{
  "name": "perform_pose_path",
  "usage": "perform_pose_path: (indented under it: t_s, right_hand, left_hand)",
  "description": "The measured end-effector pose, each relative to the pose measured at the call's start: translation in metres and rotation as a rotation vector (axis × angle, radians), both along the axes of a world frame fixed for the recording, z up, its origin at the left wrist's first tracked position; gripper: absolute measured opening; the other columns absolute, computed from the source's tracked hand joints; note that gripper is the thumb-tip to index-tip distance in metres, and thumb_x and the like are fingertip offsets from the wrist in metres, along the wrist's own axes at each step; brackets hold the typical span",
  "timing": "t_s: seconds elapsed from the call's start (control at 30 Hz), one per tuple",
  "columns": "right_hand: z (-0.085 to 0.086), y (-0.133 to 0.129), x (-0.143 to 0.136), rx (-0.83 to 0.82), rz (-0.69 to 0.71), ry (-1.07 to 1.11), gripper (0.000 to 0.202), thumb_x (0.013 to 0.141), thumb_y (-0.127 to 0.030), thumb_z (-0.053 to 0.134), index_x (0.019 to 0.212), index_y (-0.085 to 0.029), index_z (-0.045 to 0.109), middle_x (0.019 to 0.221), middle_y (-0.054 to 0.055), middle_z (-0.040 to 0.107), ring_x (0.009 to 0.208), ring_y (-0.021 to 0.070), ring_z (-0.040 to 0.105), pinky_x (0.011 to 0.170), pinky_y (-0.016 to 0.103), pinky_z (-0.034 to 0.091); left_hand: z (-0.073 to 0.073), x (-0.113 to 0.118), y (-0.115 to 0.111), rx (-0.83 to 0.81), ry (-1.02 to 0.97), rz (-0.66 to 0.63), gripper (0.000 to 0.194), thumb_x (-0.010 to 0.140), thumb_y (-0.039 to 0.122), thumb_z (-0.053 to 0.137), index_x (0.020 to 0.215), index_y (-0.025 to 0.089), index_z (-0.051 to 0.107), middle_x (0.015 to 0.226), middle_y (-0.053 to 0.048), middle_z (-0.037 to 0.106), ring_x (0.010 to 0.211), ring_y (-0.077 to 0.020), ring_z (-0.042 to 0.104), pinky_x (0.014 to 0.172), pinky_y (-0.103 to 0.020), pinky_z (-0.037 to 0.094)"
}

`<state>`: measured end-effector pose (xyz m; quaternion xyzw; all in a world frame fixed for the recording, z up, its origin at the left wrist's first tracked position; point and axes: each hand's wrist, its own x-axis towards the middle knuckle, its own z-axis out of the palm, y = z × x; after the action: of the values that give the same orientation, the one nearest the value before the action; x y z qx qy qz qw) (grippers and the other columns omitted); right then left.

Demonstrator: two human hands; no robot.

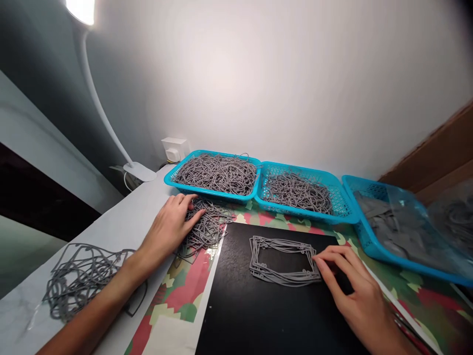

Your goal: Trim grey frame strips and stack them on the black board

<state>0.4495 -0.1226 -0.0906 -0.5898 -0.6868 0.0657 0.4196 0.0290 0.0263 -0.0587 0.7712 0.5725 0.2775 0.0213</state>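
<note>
On a black board [236, 305] lies a loose stack of thin grey rectangular gaskets [281, 283], their sides bowed and not quite lined up. My right hand [354, 286] is at the stack's right end, thumb and forefinger pinched together on its edge. Further left, my left hand [173, 222] rests at the near side of a tangled pile of thin grey strands [209, 224]. Its thumb and forefinger are apart over the pile, and I see nothing held between them; the other fingers are partly hidden.
Blue baskets stand along the wall: a left basket [207, 191] and a middle basket [343, 197] with grey strands, and a right basket [373, 246] with flat grey pieces and plastic bags. Another grey tangle [81, 276] lies at left. A lamp [99, 108] stands behind; tweezers-like tools [410, 330] lie at lower right.
</note>
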Motion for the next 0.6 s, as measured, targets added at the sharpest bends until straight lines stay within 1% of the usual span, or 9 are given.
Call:
perform_pose_path:
  t_s: [0.07,0.13,0.2,0.27,0.33,0.4,0.53,0.6]
  right_hand:
    - [-0.001,0.000,0.001,0.005,-0.005,-0.005,0.018,0.115,-0.042,0.067,0.106,-0.031,0.078,0.113,0.006,0.073,0.101,0.0263,0.078,0.076,0.034,0.063]
    - [-0.001,-0.001,0.002,0.003,-0.005,-0.011,0.017,0.115,-0.041,0.067,0.107,-0.031,0.078,0.113,0.007,0.073,0.102,0.0267,0.078,0.076,0.034,0.063]
    - [0.000,0.000,0.001,0.008,-0.003,-0.009,0.016,0.115,-0.040,0.067,0.106,-0.031,0.077,0.112,0.007,0.073,0.101,0.0269,0.078,0.079,0.036,0.064]
    - [0.000,0.000,0.000,0.013,0.000,-0.002,0.016,0.115,-0.040,0.067,0.106,-0.031,0.077,0.111,0.006,0.072,0.100,0.0266,0.077,0.081,0.037,0.064]
    - [0.001,0.000,-0.001,0.008,-0.001,0.001,0.016,0.115,-0.040,0.066,0.106,-0.031,0.077,0.112,0.006,0.072,0.100,0.0264,0.077,0.082,0.037,0.064]
    - [0.001,0.000,-0.001,0.008,-0.004,-0.003,0.016,0.115,-0.040,0.066,0.106,-0.031,0.077,0.112,0.006,0.072,0.101,0.0264,0.077,0.085,0.037,0.064]
    - [0.002,0.000,0.000,0.002,-0.002,-0.007,0.017,0.116,-0.040,0.065,0.108,-0.031,0.077,0.113,0.006,0.072,0.102,0.0262,0.077,0.084,0.037,0.064]
    - [0.003,0.000,0.000,-0.005,0.013,-0.010,0.017,0.116,-0.039,0.065,0.107,-0.031,0.076,0.113,0.006,0.072,0.101,0.0258,0.078,0.083,0.036,0.064]
  left_hand:
    - [-0.004,0.001,-0.002,0.004,-0.034,0.004,0.048,0.109,0.061,0.057,0.119,0.022,0.082,0.098,-0.010,0.071,0.100,-0.0358,0.069,0.093,-0.050,0.058]
    - [-0.004,0.001,-0.004,0.014,-0.075,-0.002,0.043,0.109,0.059,0.059,0.110,0.024,0.084,0.099,-0.009,0.072,0.101,-0.0342,0.070,0.096,-0.049,0.058]
    - [-0.001,0.003,-0.006,0.031,-0.125,-0.003,0.039,0.110,0.057,0.060,0.104,0.026,0.084,0.101,-0.008,0.072,0.104,-0.0322,0.070,0.099,-0.048,0.058]
    - [0.005,0.005,-0.007,0.048,-0.182,-0.004,0.036,0.110,0.054,0.061,0.103,0.027,0.083,0.104,-0.007,0.074,0.104,-0.0301,0.071,0.099,-0.046,0.059]
    - [0.013,0.009,-0.008,0.062,-0.236,-0.013,0.033,0.109,0.052,0.062,0.104,0.026,0.083,0.107,-0.007,0.076,0.102,-0.0283,0.073,0.095,-0.043,0.061]
    - [0.024,0.012,-0.009,0.083,-0.279,-0.025,0.030,0.108,0.050,0.064,0.105,0.027,0.083,0.108,-0.007,0.077,0.100,-0.0274,0.073,0.091,-0.042,0.062]
    - [0.053,0.019,-0.009,0.179,-0.365,-0.015,0.018,0.107,0.043,0.070,0.105,0.029,0.082,0.109,-0.005,0.080,0.097,-0.0261,0.071,0.097,-0.046,0.061]
    - [0.065,0.022,-0.007,0.219,-0.412,0.003,0.015,0.107,0.040,0.071,0.106,0.028,0.079,0.109,-0.004,0.081,0.099,-0.0248,0.073,0.099,-0.046,0.061]
